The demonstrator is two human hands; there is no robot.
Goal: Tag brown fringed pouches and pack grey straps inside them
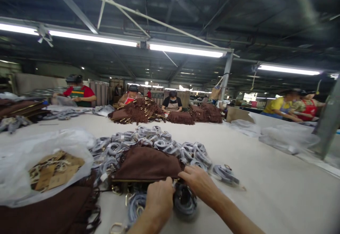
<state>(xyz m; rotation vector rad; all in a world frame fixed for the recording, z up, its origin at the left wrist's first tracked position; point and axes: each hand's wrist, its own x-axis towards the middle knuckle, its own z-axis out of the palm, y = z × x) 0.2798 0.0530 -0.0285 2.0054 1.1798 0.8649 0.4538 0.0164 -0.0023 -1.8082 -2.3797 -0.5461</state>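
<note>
A dark brown fringed bag [148,163] lies before me on the table, its gold zip edge facing me. My left hand [160,197] is closed at that zip edge, near its right end; what its fingers grip is hidden. With bent fingers, my right hand [198,182] pinches the bag's right corner. Just below my hands lies a wrapped dark strap coil [185,204], and another wrapped strap coil [136,207] is left of my left wrist. A gold metal clasp [117,228] shows at the lower edge.
Many wrapped grey strap coils [160,143] are heaped behind the bag. At left, a plastic bag [77,142] holding brown tags [57,175] rests by more brown fringed bags [53,209]. Brown bags [138,110] are piled farther back, where several people work. A post [330,117] stands right.
</note>
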